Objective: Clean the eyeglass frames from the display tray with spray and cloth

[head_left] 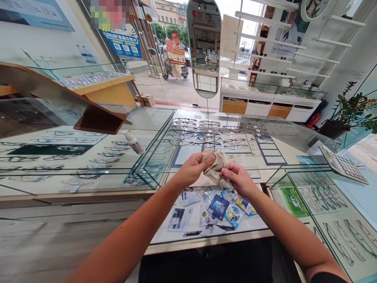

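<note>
Both hands meet over the glass counter, in the middle of the head view. My left hand (196, 167) is closed on a beige cleaning cloth (214, 164), thumb on top. From the other side my right hand (239, 177) pinches a pair of eyeglasses (223, 183) at the frame. One round lens rim hangs below the cloth, and the cloth wraps around the other, which is partly hidden. Just beyond the hands, rows of eyeglasses (209, 138) lie on the counter top.
Below the hands lie a dark blue packet (218, 206), cards and pens. A white spray bottle (134, 142) stands on the left showcase. Behind the counter rises an oval mirror (204, 51). At right are a calculator-like panel (343, 163) and a potted plant (335, 125).
</note>
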